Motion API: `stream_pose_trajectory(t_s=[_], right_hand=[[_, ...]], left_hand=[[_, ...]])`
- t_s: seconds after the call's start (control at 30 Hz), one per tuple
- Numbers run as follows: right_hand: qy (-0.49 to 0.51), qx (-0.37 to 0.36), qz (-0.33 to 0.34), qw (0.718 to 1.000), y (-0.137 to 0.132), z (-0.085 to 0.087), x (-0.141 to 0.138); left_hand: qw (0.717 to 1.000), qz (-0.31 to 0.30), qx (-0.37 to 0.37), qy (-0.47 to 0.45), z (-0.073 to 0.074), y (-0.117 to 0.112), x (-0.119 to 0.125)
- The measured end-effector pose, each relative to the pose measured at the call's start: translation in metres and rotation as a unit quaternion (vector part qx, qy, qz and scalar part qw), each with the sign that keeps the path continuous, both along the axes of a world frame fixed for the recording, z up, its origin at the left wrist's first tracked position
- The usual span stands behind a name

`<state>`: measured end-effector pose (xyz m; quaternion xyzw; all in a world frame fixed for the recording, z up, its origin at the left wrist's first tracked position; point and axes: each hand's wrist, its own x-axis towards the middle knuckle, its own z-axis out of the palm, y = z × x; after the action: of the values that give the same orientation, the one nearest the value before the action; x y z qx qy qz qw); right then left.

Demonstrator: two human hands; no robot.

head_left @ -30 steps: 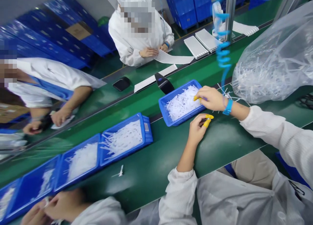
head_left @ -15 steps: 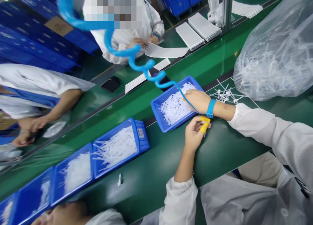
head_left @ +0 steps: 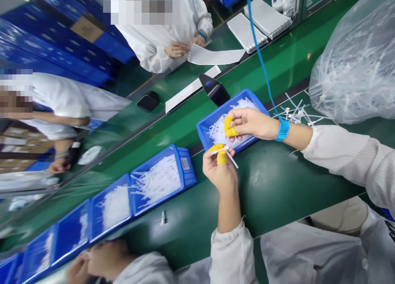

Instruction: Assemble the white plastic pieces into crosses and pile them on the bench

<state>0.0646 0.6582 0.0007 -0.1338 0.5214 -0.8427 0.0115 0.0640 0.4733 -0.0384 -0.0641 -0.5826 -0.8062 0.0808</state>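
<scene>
My left hand has yellow covers on its thumb and a finger. It pinches a thin white plastic strip with a small white head, just in front of the near blue bin. My right hand, with a blue wrist strap, is over that blue bin, which holds many small white strips. Its yellow-covered thumb and finger are pressed together; whatever may be between them is too small to make out. A blue cord runs up from the strap.
Loose white strips lie right of the bin, beside a large clear bag of similar pieces. Several blue bins line the left side. A black device stands behind. A neighbour's hand is at lower left; co-workers sit across.
My left hand has moved left with the white strip, from below my right wrist to the bin's front. My right fingers have come up out of the pieces. The blue cord has swung right.
</scene>
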Motion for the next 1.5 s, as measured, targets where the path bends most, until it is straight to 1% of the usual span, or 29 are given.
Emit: stream_pose_trajectory(t_s=[0.03, 0.23, 0.4, 0.6, 0.7, 1.03, 1.2, 1.33, 1.5], right_hand=[[-0.004, 0.004, 0.004, 1.0, 0.001, 0.0, 0.001], [0.011, 0.017, 0.014, 1.0, 0.001, 0.001, 0.001], [0.007, 0.009, 0.016, 1.0, 0.001, 0.001, 0.002], [0.043, 0.021, 0.031, 0.998, 0.002, -0.002, 0.001], [0.054, 0.03, 0.024, 0.998, 0.001, -0.003, 0.001], [0.064, 0.057, 0.013, 0.996, 0.0, -0.003, 0.001], [0.073, 0.074, 0.015, 0.994, 0.0, -0.005, 0.0], [0.081, 0.088, 0.03, 0.992, 0.001, -0.007, -0.001], [0.086, 0.081, 0.033, 0.992, 0.001, -0.009, -0.001]], left_hand=[[1.0, 0.003, -0.003, 0.001, 0.0, 0.0, 0.0], [1.0, -0.026, -0.013, -0.001, -0.002, 0.006, 0.006], [0.999, -0.024, -0.023, -0.011, -0.004, 0.006, 0.008], [1.0, -0.017, 0.002, -0.023, -0.005, 0.005, 0.007], [0.999, -0.015, 0.015, -0.026, -0.004, 0.006, 0.007], [0.999, -0.027, -0.011, -0.02, -0.004, 0.005, 0.008], [0.999, -0.035, -0.031, 0.019, -0.005, 0.005, 0.007], [0.999, -0.021, -0.021, 0.026, -0.006, 0.007, 0.008], [1.0, -0.019, -0.01, 0.015, -0.005, 0.008, 0.008]])
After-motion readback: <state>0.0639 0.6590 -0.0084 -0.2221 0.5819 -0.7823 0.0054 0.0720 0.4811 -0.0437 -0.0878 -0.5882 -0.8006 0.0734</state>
